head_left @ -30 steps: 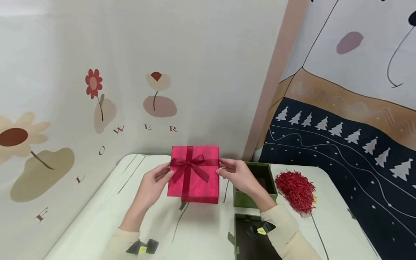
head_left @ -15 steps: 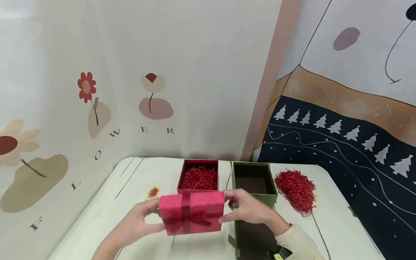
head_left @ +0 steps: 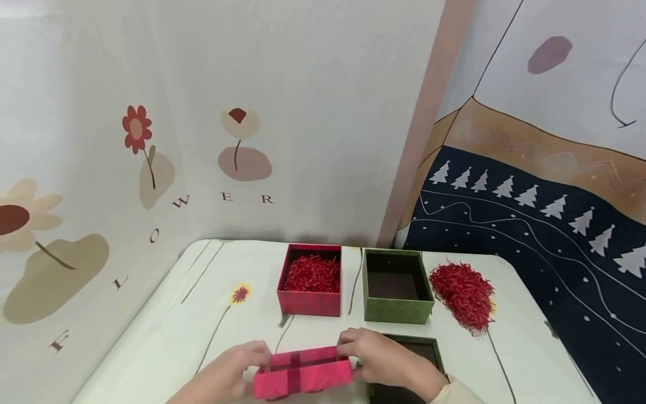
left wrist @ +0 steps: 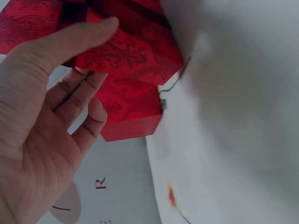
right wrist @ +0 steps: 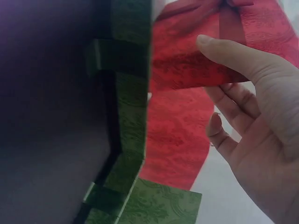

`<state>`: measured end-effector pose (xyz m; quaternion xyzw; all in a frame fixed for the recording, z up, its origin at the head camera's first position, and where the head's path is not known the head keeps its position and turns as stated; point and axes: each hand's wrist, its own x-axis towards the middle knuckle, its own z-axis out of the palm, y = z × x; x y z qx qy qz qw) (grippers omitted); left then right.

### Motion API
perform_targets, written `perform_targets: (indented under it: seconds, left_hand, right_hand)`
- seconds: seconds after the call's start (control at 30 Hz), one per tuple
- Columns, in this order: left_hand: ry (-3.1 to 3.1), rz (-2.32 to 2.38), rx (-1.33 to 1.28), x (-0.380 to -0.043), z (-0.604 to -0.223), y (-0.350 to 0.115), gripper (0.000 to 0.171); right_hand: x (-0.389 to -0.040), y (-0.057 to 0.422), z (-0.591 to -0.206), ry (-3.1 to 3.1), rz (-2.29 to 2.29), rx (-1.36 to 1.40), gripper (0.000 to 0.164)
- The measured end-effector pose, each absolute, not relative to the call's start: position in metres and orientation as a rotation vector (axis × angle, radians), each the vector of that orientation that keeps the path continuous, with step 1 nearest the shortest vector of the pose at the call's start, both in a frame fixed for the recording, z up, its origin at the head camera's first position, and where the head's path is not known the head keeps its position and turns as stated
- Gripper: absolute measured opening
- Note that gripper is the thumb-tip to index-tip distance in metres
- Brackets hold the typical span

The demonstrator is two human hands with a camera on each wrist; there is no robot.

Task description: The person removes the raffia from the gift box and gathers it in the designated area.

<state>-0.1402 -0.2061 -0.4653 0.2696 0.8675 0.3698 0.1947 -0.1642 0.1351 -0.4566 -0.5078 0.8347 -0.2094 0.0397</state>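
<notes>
Between both hands is a red box lid (head_left: 323,377) with a dark red ribbon, tipped so its hollow underside shows in the head view. My left hand (head_left: 229,370) grips its left end; in the left wrist view the thumb lies along the patterned lid (left wrist: 126,53), the other fingers beneath. The right hand (head_left: 381,362) grips the opposite end, and the right wrist view shows its thumb on the ribboned face. Behind the lid stands the uncovered red box (head_left: 310,303), holding red shredded paper (head_left: 313,274).
Right of the red box stands a topless green box (head_left: 398,311), dark inside. A green lid (head_left: 398,394) lies hollow side up under my right forearm. A heap of red shredded paper (head_left: 461,294) sits at the right. Printed curtains close off the back.
The ribboned lid has come off the red box toward me, held by both hands. It has turned from bow side up to showing its hollow side, exposing the shredded paper.
</notes>
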Motion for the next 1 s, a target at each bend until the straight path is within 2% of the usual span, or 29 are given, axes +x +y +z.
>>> perform_targets:
  seconds: [0.1,0.27,0.5,0.77,0.9,1.0]
  left_hand:
    - [2.446,0.989,0.715,-0.140,-0.467,-0.205,0.026]
    - [2.497,0.901,0.695,-0.138,-0.472,-0.206,0.015]
    - [2.572,0.757,0.834,-0.141,-0.485,-0.205,0.029]
    - [2.658,0.688,1.027,-0.141,-0.489,-0.202,0.039]
    - [2.687,0.669,1.091,-0.142,-0.493,-0.202,0.039]
    - [2.652,0.662,1.024,-0.144,-0.493,-0.201,0.035]
  right_hand:
    - [-0.161,0.133,-0.461,2.574,-0.603,-1.587,0.021]
    - [-0.158,0.127,-0.466,2.578,-0.505,-1.592,0.026]
    - [-0.150,0.120,-0.478,2.586,-0.397,-1.757,0.026]
    - [-0.149,0.117,-0.481,2.588,-0.358,-1.748,0.025]
    - [-0.149,0.115,-0.484,2.604,-0.350,-1.751,0.024]
    - [-0.149,0.115,-0.485,2.598,-0.369,-1.731,0.023]
